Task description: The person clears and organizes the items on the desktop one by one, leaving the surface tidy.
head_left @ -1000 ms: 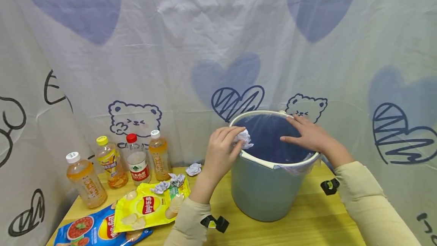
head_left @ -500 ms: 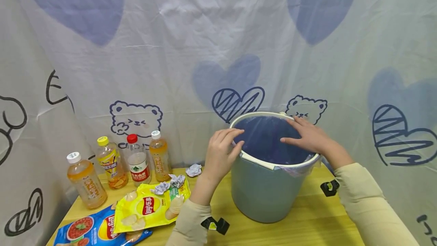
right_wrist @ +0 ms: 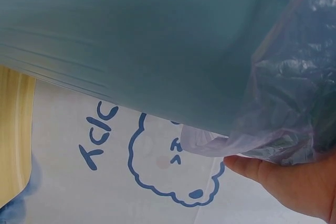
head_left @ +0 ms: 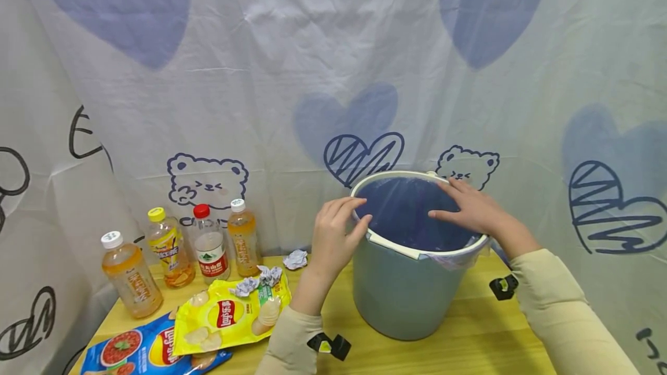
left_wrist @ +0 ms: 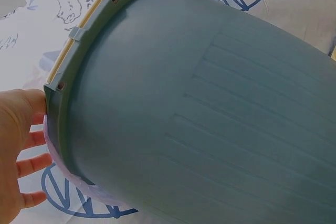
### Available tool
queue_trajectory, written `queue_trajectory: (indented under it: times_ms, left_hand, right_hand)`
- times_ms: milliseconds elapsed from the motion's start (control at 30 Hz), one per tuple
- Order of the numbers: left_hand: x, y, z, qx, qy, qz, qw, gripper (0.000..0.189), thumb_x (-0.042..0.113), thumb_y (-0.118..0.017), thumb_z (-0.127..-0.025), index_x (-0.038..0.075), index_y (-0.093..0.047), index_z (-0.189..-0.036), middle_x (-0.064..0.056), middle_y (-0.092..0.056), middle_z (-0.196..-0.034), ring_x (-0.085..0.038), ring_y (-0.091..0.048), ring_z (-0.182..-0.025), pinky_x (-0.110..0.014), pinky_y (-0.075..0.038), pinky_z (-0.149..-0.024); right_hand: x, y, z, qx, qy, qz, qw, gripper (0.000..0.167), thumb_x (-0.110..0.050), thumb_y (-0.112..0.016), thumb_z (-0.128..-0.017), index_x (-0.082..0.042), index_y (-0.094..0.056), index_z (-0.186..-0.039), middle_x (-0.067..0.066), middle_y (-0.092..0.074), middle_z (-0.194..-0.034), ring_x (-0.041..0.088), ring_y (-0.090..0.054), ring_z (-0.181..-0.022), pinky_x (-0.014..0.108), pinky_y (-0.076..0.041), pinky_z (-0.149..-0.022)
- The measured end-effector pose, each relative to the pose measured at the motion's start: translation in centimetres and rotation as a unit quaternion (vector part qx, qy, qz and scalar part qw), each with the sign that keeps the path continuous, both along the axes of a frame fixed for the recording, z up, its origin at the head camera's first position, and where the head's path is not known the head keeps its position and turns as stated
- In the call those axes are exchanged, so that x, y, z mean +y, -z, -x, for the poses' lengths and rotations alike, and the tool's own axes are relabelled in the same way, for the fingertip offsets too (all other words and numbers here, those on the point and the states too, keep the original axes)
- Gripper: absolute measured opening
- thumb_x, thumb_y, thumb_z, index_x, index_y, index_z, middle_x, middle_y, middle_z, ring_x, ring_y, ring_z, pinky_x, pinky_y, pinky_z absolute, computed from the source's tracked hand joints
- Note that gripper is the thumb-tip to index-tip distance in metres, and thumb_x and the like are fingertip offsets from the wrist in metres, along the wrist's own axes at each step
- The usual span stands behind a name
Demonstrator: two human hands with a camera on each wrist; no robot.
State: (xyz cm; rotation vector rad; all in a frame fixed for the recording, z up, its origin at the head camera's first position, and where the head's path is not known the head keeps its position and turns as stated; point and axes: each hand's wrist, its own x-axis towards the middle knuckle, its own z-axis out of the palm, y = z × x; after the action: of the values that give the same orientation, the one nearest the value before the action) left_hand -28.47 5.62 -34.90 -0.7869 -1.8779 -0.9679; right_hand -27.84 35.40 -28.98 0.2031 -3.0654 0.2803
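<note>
A grey-blue trash bin [head_left: 401, 294] with a pale rim stands on the table, lined with a thin plastic bag [right_wrist: 291, 87] whose edge folds over the outside. My left hand [head_left: 333, 239] is at the bin's left rim, thumb and fingers spread apart over the opening with nothing between them. On the opposite side, my right hand [head_left: 471, 208] rests over the rim, fingers extended, holding nothing; its thumb reaches over the opening. In the left wrist view, the left fingertips [left_wrist: 34, 166] are right at the rim. The bottom of the bin is hidden from the head camera.
Left of the bin lie a yellow chip bag [head_left: 229, 317] with crumpled paper balls [head_left: 270, 275] on it and a blue chip bag [head_left: 125, 352]. Another paper ball [head_left: 295, 258] sits behind. Several drink bottles [head_left: 212, 253] stand at the back left, before a printed curtain [head_left: 292, 45].
The crumpled paper ball that my left hand pinched over the bin a second ago was let go and is out of sight. Both hands have stayed nearly in place.
</note>
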Motion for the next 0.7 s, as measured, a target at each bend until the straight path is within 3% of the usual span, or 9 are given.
queue_trajectory:
  times_ms: [400, 700]
  left_hand:
    - [-0.7, 0.7, -0.1, 0.018, -0.027, -0.010, 0.9994, 0.025, 0.024, -0.074, -0.086, 0.010, -0.071, -0.106, -0.006, -0.070, -0.106, -0.025, -0.064, -0.100, -0.041, -0.050, -0.089]
    - [-2.0, 1.5, -0.4, 0.027, -0.022, -0.045, 0.9984, 0.022, 0.021, -0.071, -0.087, 0.008, -0.071, -0.105, -0.007, -0.070, -0.104, -0.025, -0.064, -0.098, -0.040, -0.051, -0.088]
  right_hand:
    - [0.0, 0.2, 0.1, 0.003, 0.005, -0.001, 1.0000, 0.091, -0.064, -0.053, -0.089, -0.008, -0.024, -0.154, 0.027, -0.015, -0.160, 0.051, -0.012, -0.146, 0.073, -0.016, -0.110]
    - [0.1, 0.1, 0.0, 0.001, 0.002, 0.004, 1.0000, 0.091, -0.063, -0.054, -0.089, -0.008, -0.023, -0.155, 0.027, -0.013, -0.160, 0.051, -0.012, -0.146, 0.072, -0.016, -0.111]
